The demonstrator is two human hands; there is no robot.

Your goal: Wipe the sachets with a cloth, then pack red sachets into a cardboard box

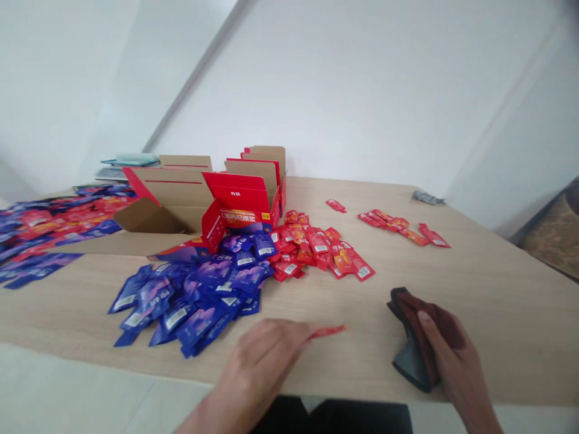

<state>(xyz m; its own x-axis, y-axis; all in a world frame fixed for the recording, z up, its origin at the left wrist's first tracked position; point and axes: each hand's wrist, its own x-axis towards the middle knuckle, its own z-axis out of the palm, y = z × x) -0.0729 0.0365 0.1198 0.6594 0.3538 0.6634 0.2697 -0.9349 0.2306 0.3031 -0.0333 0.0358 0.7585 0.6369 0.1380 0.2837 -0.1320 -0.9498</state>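
Note:
Low over the table's near part, my left hand [266,361] is closed on a red sachet [329,332], pinched at one end and seen almost edge-on. To its right, my right hand [455,349] wraps round a dark red and black handheld device [418,346], shaped like a barcode scanner. My right fingers are partly hidden behind it. Left of my left hand lies a heap of blue sachets [203,295], several showing white code labels. A pile of red sachets [316,244] adjoins it on the right.
Open red cardboard boxes [242,196] stand behind the heaps, with one open box [174,208] turned sideways. More red and blue sachets [58,223] spread at far left. Loose red sachets [398,224] lie at right, near a grey crumpled item [428,198]. The wooden table [506,325] meets a white wall.

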